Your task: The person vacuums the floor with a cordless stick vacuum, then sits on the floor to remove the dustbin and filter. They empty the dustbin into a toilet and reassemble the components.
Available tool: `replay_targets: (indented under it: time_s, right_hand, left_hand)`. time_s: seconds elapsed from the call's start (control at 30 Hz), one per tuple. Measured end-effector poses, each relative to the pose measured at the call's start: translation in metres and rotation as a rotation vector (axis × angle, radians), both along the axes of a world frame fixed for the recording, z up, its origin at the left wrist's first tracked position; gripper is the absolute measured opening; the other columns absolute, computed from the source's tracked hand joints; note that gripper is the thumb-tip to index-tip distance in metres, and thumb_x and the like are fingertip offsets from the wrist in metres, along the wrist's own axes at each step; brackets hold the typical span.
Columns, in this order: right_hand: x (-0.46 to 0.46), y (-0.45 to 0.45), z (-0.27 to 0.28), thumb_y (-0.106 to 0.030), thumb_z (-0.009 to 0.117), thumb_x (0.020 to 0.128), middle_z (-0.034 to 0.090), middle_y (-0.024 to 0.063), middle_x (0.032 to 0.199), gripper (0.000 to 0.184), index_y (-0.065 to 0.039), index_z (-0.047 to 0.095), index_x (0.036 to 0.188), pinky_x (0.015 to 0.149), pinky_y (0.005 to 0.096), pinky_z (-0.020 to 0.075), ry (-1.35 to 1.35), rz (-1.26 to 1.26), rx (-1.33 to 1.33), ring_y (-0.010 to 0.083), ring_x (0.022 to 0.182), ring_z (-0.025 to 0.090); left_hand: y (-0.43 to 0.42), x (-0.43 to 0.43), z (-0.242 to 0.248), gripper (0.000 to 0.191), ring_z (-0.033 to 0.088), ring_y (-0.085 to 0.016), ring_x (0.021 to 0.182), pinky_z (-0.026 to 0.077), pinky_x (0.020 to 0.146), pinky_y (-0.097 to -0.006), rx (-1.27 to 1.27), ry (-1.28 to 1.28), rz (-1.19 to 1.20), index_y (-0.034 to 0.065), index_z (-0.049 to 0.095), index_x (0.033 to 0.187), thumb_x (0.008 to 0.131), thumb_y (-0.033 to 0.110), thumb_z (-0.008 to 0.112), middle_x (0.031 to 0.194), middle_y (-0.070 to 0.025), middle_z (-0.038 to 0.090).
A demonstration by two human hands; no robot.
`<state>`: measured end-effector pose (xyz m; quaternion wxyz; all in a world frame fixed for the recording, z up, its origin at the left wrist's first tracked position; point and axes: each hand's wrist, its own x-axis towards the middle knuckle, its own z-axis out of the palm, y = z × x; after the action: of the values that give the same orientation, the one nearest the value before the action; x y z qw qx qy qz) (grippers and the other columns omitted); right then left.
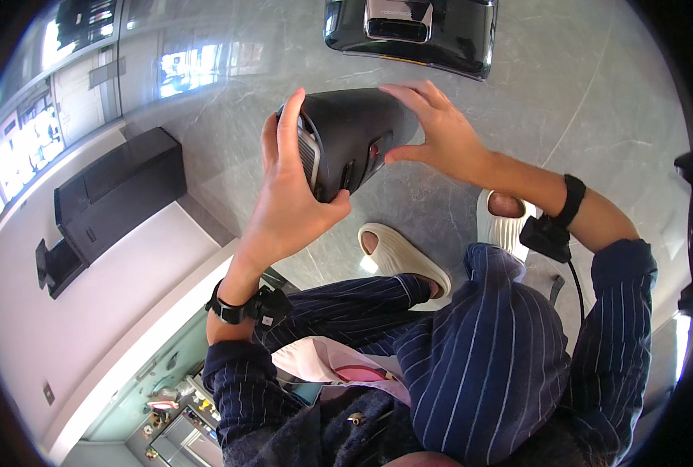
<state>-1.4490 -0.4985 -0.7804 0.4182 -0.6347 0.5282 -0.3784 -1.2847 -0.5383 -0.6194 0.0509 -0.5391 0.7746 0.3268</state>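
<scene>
My left hand grips the left end of a dark grey plastic appliance part, with its fingers over the far side and its thumb on the near edge. A ribbed light grey panel shows in that end of the part. At the rounded right end, my right hand holds the part between its fingers above and its thumb below. Both hands keep it tilted in front of me over the grey floor. A recessed glossy detail sits on its lower side.
Beyond my hands, a glossy black Roborock unit stands on the marble-look floor. A tall black box-shaped object is by the left wall. My feet in cream slippers are below. A black cable hangs from my right wrist device.
</scene>
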Motion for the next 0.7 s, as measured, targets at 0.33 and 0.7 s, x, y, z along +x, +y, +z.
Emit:
replay_targets:
  time_s: [0.33, 0.7]
  right_hand:
    - [0.002, -0.038, 0.000, -0.024, 0.074, 0.061, 0.044, 0.0170, 0.128, 0.084, -0.001, 0.032, 0.130, 0.095, 0.0403, 0.0395, -0.099, 0.333, -0.423, 0.0346, 0.116, 0.044]
    - [0.015, 0.015, 0.029, -0.022, 0.078, 0.068, 0.061, 0.0116, 0.092, 0.054, 0.004, 0.050, 0.106, 0.074, 0.0292, 0.0508, -0.460, 0.024, 0.534, 0.0176, 0.085, 0.061]
  left_hand:
    - [0.002, -0.002, -0.002, 0.097, 0.032, -0.040, 0.119, 0.032, 0.099, -0.0435, -0.043, -0.029, -0.012, 0.0113, 0.009, 0.140, 0.060, -0.001, 0.064, 0.130, -0.0234, 0.023]
    - [0.003, -0.002, -0.004, 0.098, 0.034, -0.042, 0.115, 0.035, 0.096, -0.0436, -0.054, -0.044, 0.009, 0.0092, 0.003, 0.139, 0.063, 0.001, 0.064, 0.125, -0.0269, 0.024]
